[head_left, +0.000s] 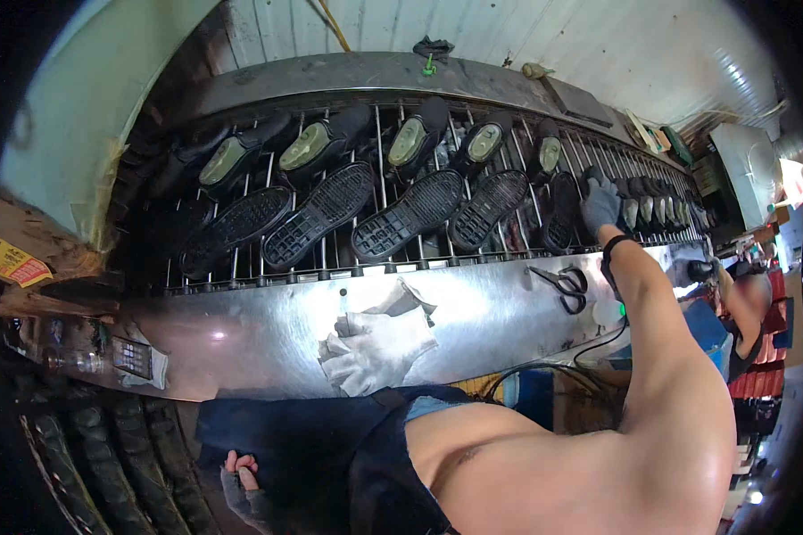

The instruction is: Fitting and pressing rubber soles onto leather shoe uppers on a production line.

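Observation:
My right arm stretches to the rack of metal rollers. My right hand (600,203), in a grey glove, is closed over a black shoe part whose shape it mostly hides. Left of it, black shoe uppers with olive-green undersides, such as this upper (408,143), lie in the far row. Black soles with a gridded surface, such as this sole (408,217), form the near row. Low at the left, beside the dark apron (303,455), my left hand (243,481) wears a grey glove with bare fingertips. Its fingers are curled, and anything inside them is hidden.
On the metal ledge (241,334) lie whitish work gloves (379,348) and black-handled scissors (564,287). A white bottle with a green cap (608,312) stands near my right arm. Another person (745,308) reaches toward the line's right end. Dark racks (107,464) stand lower left.

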A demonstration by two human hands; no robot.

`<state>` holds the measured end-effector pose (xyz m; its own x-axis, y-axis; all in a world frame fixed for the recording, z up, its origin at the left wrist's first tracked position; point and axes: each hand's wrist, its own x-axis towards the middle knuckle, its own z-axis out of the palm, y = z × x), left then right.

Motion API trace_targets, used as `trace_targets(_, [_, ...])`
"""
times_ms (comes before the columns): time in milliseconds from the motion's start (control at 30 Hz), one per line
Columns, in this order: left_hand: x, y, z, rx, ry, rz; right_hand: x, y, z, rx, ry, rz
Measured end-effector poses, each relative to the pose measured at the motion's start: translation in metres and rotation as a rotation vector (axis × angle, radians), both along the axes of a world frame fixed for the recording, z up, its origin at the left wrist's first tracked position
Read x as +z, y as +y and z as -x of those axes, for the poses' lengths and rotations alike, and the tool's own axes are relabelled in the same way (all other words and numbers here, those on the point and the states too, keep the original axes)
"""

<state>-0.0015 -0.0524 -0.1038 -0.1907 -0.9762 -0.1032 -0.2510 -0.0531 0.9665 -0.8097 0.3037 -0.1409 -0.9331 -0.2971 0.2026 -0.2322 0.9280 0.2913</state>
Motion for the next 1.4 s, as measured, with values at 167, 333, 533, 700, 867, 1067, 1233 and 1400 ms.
trace_targets(167, [0.006, 0.003, 0.023, 0.039, -0.109, 0.047, -0.054, -0.042, -0.02, -0.069, -0.606, 0.278])
trace_targets(333, [0.026, 0.013, 0.039, -0.003, 0.035, -0.068, -0.085, -0.129, -0.067, 0.318, -0.619, 0.526])
trace_targets(533, [0.02, -0.007, 0.147, -0.304, 0.147, -0.064, -0.023, -0.239, -0.166, 0.558, -0.99, 1.04])
trace_targets(700, [0.028, -0.005, 0.229, -0.271, 0.62, -0.264, 0.039, -0.284, -0.246, 1.114, -1.329, 0.675])
trace_targets(867, [0.027, -0.024, 0.135, 0.112, 0.396, -0.096, 0.043, -0.284, -0.143, 1.006, -0.322, 0.832])
trace_targets(1067, [-0.012, 0.018, 0.035, 0.399, 0.69, -0.572, -0.016, -0.143, 0.077, 0.173, -0.739, 1.193])
trace_targets(1233, [-0.043, 0.061, 0.028, 0.515, 0.444, -0.682, -0.074, -0.073, 0.14, 0.078, -0.843, 1.303])
trace_targets(1400, [-0.033, 0.06, 0.046, 0.44, 0.463, -0.714, -0.063, -0.059, 0.141, -0.054, -0.64, 0.881])
